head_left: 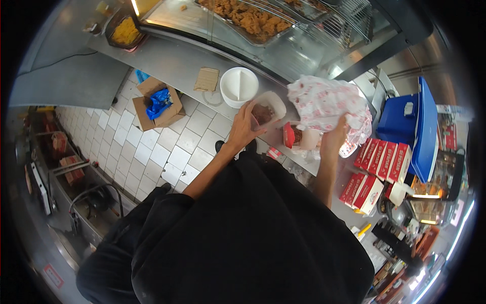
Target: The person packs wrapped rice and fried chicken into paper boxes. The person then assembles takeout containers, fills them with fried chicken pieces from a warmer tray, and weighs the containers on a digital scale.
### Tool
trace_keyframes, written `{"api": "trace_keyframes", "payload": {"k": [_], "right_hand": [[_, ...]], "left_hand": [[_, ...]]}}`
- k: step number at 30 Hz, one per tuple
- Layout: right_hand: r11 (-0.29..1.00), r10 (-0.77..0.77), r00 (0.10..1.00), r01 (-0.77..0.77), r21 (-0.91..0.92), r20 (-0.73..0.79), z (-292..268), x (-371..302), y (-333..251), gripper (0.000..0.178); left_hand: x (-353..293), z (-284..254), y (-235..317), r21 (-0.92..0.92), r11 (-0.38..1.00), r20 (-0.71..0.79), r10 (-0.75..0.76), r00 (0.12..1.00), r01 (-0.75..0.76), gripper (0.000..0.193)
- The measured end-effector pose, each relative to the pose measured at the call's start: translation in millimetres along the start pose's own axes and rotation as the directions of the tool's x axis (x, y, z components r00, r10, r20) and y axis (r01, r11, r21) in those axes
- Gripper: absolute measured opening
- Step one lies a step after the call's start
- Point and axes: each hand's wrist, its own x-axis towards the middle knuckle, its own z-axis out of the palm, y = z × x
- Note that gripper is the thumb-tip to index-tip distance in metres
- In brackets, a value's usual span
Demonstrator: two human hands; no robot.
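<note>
My left hand [242,129] is curled round the near-left side of a translucent plastic tub [277,105] with brown, crumbly contents at its bottom. On the right, my right hand [333,139] grips the near edge of a crumpled white plastic bag [324,99] with red print; some of its fingers are hidden. Between the two hands sits a red scoop-like piece [289,136] beside a pale container [309,140], with brown bits showing there. Just left of the tub stands a round white bowl [224,87] split by a divider.
A glass display case [243,38] holding fried pieces runs behind the counter. Cardboard [206,79] lies left of the bowl. Several red-and-white boxes [377,159] and a blue cooler [405,119] stand at right. On the tiled floor sits an open carton [169,111].
</note>
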Motion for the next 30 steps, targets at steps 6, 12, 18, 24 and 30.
{"api": "trace_keyframes", "payload": {"k": [6,12,18,24,30], "right_hand": [[0.967,-0.035,0.962,0.101,0.234,-0.273,-60,-30,-26,0.047],[0.972,-0.027,0.83,0.153,0.18,-0.556,-128,-70,22,0.049],[0.951,0.015,0.699,0.211,0.226,-0.715,-206,-113,70,0.05],[0.829,0.049,0.779,0.317,0.461,-0.625,-239,-105,90,0.071],[0.807,0.548,0.787,-0.409,0.425,-0.284,-297,-108,157,0.073]], "left_hand": [[-18,26,-27,-0.121,0.977,-0.127,0.16,0.979,-0.175,0.097],[-16,69,-69,-0.471,0.877,0.052,-0.079,0.995,0.095,0.082],[-11,56,-38,-0.396,0.917,-0.035,-0.067,0.997,0.047,0.074],[-9,66,-48,-0.399,0.911,0.003,-0.113,0.994,0.105,0.108],[-62,78,-35,-0.253,0.959,-0.144,-0.164,0.976,0.124,0.062]]}}
